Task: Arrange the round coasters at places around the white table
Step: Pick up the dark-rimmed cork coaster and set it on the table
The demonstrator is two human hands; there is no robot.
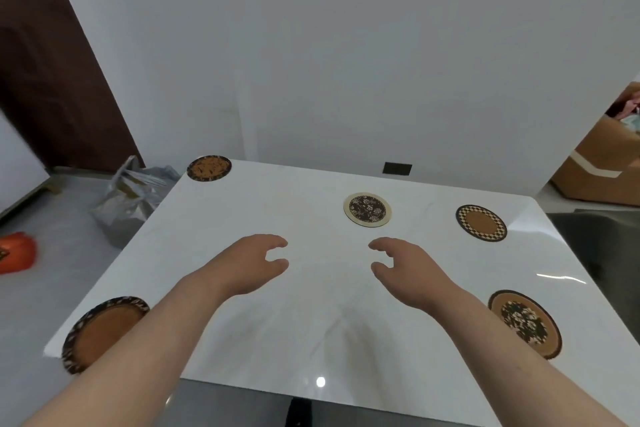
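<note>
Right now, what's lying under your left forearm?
A brown coaster with a dark patterned rim, at the white table corner. The forearm hides its near right part.

Off the table there's a crumpled plastic bag [133, 196] on the grey floor, an orange thing [15, 251] far left, and a cardboard box [601, 166] far right.

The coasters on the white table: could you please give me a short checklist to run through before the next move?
1. Both hands free: left hand and right hand hold nothing: ok.
2. Five coasters visible: ok.
3. Cream-rimmed coaster at an edge place: not ok, it lies inboard.
4. Far-left coaster fully on the table: not ok, it overhangs the corner.
5. Checkered coaster near the right edge: ok.
</note>
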